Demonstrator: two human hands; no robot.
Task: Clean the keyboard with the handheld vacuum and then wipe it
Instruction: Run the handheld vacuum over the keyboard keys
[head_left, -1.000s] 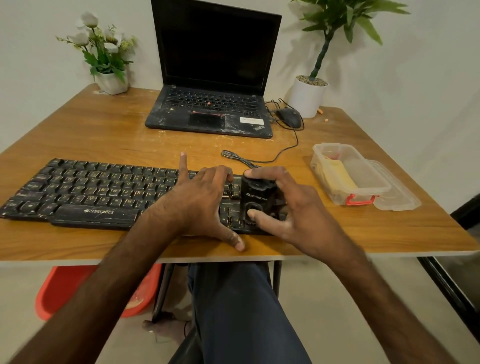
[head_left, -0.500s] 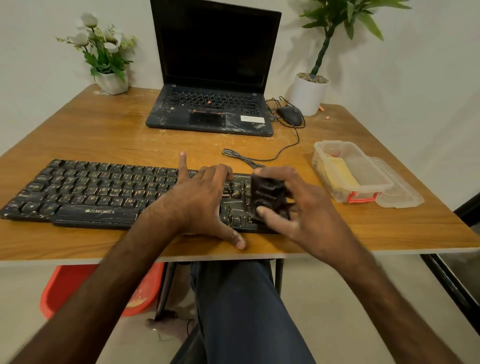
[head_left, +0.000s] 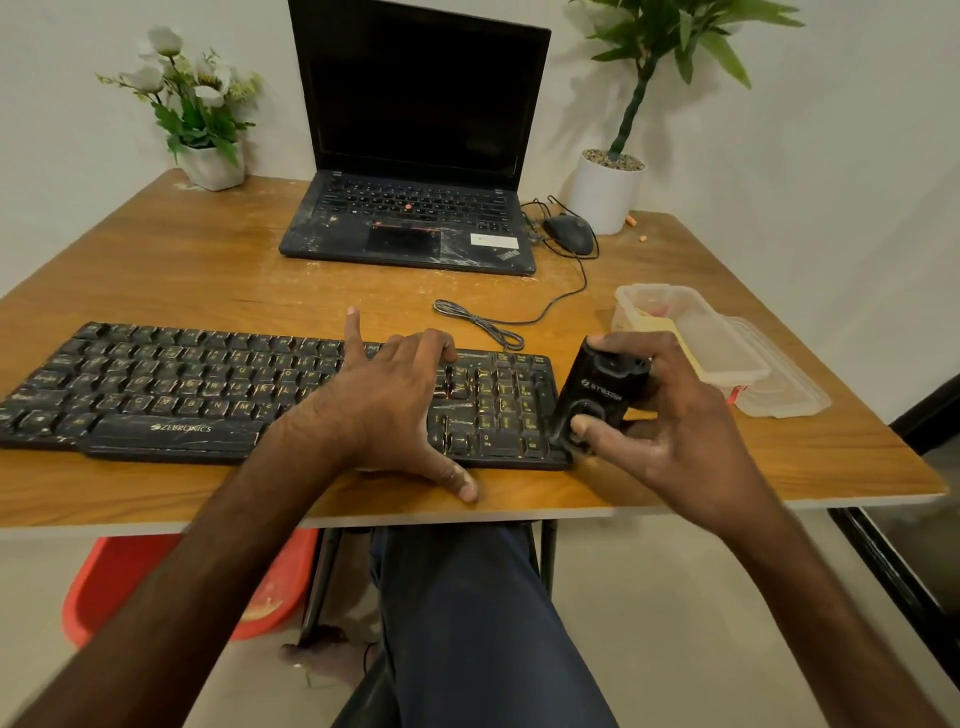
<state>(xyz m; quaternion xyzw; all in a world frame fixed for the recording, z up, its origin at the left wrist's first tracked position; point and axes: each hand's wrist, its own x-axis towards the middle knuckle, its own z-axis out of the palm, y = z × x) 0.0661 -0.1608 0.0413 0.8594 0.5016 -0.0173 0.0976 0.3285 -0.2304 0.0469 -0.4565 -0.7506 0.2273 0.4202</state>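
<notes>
A black dusty keyboard (head_left: 171, 384) lies along the front of the wooden table (head_left: 208, 260). My left hand (head_left: 384, 405) rests spread on its right-middle keys, index finger pointing away, thumb on the table's front edge. My right hand (head_left: 670, 415) grips a small black handheld vacuum (head_left: 597, 400), fingers over its top and thumb on its front. The vacuum is tilted and sits just off the keyboard's right end, by the number pad.
A clear plastic box (head_left: 691, 338) with a yellow cloth inside and its lid beside it stands right of the vacuum. A laptop (head_left: 415, 208), mouse (head_left: 569, 234) with looped cable, and two potted plants stand at the back. A red tub (head_left: 156, 582) sits under the table.
My right hand has carried the vacuum rightward off the number pad to the keyboard's right end and tilted it. My left hand has stayed on the keys.
</notes>
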